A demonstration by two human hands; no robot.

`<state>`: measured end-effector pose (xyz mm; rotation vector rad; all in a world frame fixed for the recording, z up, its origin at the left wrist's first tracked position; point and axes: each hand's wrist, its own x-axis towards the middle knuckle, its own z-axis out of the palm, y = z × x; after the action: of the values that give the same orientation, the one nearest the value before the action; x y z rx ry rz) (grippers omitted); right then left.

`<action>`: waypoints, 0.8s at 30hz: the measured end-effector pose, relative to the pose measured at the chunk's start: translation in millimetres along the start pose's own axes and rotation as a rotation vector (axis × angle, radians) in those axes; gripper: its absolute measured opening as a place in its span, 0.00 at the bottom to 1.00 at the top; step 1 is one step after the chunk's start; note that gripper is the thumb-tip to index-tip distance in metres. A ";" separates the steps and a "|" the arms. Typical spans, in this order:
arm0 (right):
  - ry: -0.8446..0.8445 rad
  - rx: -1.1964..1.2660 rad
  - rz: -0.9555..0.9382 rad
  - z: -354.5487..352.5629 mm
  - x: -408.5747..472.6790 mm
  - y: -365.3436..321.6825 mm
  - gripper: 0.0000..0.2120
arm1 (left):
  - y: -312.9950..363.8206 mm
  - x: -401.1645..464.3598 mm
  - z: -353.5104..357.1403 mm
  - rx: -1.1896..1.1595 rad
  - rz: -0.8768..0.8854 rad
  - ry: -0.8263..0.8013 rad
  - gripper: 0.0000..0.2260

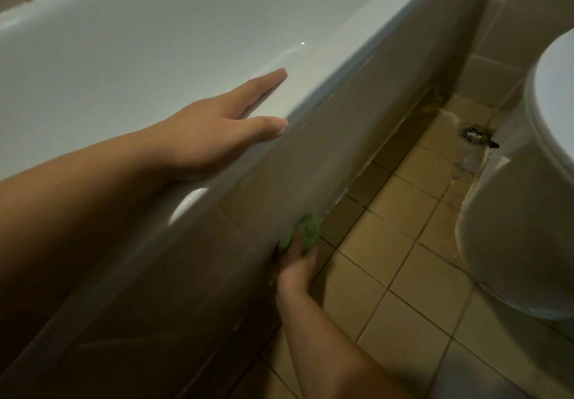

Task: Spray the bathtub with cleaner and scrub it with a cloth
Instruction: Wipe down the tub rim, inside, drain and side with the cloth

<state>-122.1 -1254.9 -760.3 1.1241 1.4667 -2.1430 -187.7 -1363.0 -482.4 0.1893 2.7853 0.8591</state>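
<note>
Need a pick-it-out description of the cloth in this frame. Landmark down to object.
Start at the white bathtub filling the upper left, then follow its tiled outer side panel down toward the floor. Low on that panel, the right hand presses a small crumpled green cloth against the tiles. It is the only green thing among white, grey and tan surfaces.

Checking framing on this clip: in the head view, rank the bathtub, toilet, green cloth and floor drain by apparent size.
1. bathtub
2. toilet
3. green cloth
4. floor drain

The cloth and drain look close in size; the cloth is partly hidden by the right hand, so that order is unsure.
</note>
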 end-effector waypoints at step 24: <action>-0.021 0.039 -0.626 33.0 -26.8 -150.3 0.26 | 26.8 25.6 1.3 0.085 -0.033 0.070 0.33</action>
<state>-214.3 -1224.5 -638.0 0.7009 1.9682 -2.5698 -210.6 -1335.5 -472.6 0.1291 2.8841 0.7541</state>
